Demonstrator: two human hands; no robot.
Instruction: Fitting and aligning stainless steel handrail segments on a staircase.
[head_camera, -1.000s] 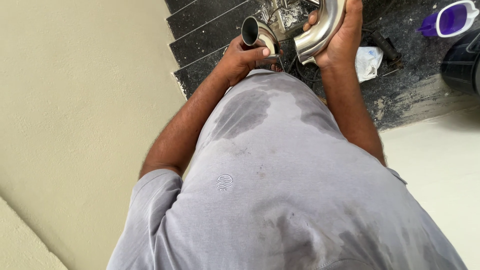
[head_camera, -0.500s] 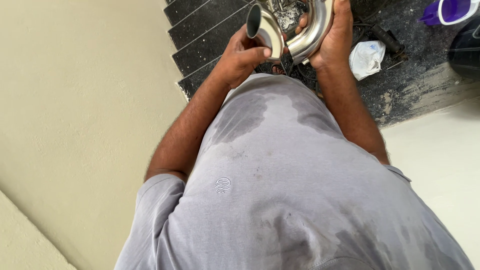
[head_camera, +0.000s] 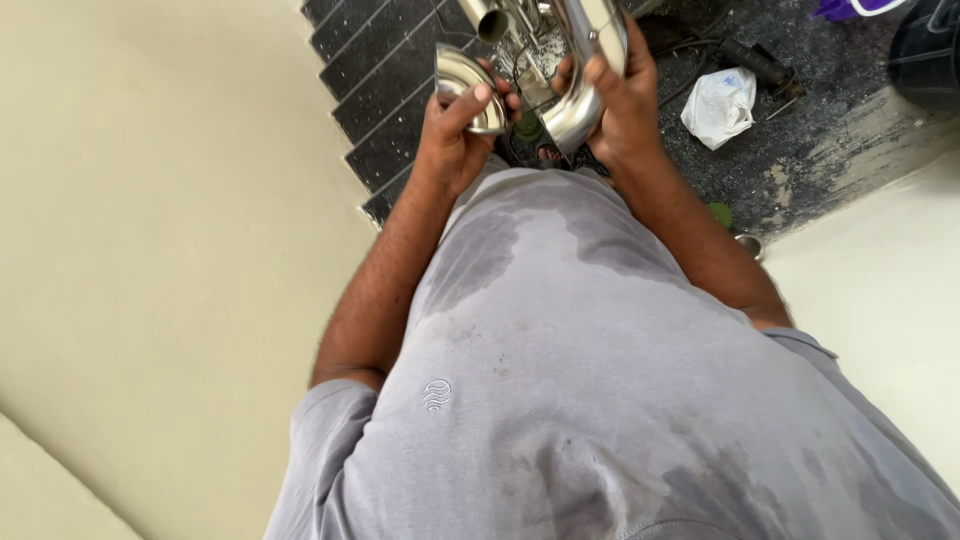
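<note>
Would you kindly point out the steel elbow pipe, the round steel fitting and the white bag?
Steel elbow pipe (head_camera: 585, 70), head view, on its shiny outer bend.
Round steel fitting (head_camera: 462, 82), head view, on its curved face.
White bag (head_camera: 718, 105), head view, on its crumpled middle.

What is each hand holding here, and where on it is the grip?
The left hand grips a shiny steel pipe elbow around its bend; the right hand clasps a larger curved steel pipe along its outer curve.
</note>
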